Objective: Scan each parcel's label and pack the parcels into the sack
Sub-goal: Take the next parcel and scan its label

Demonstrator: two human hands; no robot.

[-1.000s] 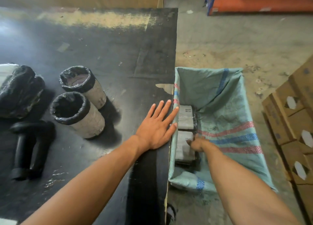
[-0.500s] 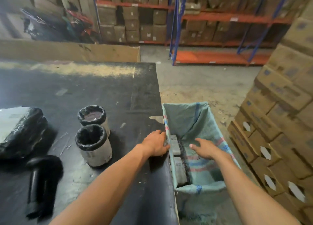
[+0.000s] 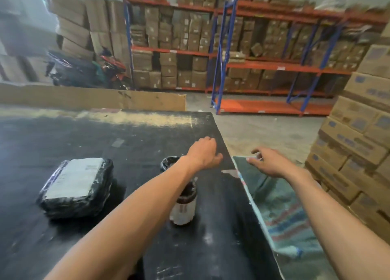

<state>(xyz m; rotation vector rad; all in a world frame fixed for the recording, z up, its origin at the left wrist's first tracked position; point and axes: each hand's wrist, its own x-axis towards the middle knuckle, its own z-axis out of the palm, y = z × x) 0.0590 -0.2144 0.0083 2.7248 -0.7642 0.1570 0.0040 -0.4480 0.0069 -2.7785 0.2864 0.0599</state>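
Person stands at the near edge of a black desk (image 3: 63,136); landmark for positions: the sack.

Sack (image 3: 280,201): green woven, red and blue stripes, hangs open just beside the desk's right edge. Its contents are not visible from here.

Left hand (image 3: 203,154): raised above the desk just left of the sack's far corner, fingers curled in loosely, nothing in the grip. Forearm crosses over the two cylinders.

Right hand (image 3: 269,162): above the sack's far rim, palm down, fingers spread and relaxed, grip apart and empty. Whether the fingertips touch the rim cannot be told; frame is motion-blurred.

Parcels on the desk:
- cylindrical parcel (image 3: 183,206), upright, black plastic over the top, pale wrapped body; near the sack, to its left.
- second cylinder (image 3: 168,163), just behind the first, mostly hidden by the left forearm.
- flat parcel (image 3: 76,187), black wrap, white label face up; well left of the sack.

Beyond the sack: stacked cartons (image 3: 358,144) on its right, orange-and-blue racking (image 3: 263,68) of boxes at the back.
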